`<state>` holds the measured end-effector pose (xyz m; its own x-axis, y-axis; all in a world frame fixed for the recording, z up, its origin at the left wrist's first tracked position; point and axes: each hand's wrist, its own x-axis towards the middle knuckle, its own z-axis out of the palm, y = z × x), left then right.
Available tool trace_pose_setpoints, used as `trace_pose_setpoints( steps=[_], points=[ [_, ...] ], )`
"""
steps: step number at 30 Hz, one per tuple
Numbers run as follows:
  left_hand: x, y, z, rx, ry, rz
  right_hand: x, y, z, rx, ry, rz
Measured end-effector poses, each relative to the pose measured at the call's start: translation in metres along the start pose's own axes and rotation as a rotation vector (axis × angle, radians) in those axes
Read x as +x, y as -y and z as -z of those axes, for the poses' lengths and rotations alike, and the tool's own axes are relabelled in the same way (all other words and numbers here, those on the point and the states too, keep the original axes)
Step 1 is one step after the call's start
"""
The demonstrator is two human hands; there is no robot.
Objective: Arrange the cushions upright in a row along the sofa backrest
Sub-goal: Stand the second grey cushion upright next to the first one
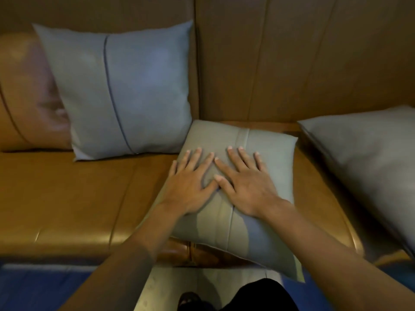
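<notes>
A grey cushion lies flat on the brown leather sofa seat, its near corner hanging past the seat's front edge. My left hand and my right hand rest palm down on it, side by side, fingers spread, thumbs touching. A second grey cushion with a dark centre seam stands upright against the backrest at the left. A third grey cushion lies tilted at the right edge of the view, partly cut off.
A brown leather armrest or bolster sits behind the upright cushion at far left. Below the seat edge are a pale floor strip, blue floor and my dark-clothed leg.
</notes>
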<state>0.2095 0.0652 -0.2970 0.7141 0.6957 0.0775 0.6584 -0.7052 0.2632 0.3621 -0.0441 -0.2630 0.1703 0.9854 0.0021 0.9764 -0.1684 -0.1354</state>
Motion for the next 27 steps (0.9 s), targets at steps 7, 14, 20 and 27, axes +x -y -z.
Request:
trace_pose_setpoints(
  steps=[7, 14, 20, 27],
  points=[
    [-0.011, 0.031, -0.007, -0.289, 0.028, 0.206, -0.009, -0.019, -0.007, 0.096, -0.06, -0.327],
    [-0.01, 0.007, 0.015, -0.277, 0.043, 0.374, -0.028, -0.039, 0.003, 0.311, -0.055, -0.649],
    [0.009, -0.05, 0.007, 0.002, 0.04, 0.023, -0.012, -0.031, 0.008, 0.098, 0.003, -0.156],
    [0.029, -0.036, 0.0, 0.042, 0.045, 0.015, -0.002, -0.064, 0.0, 0.165, 0.033, -0.302]
  ],
)
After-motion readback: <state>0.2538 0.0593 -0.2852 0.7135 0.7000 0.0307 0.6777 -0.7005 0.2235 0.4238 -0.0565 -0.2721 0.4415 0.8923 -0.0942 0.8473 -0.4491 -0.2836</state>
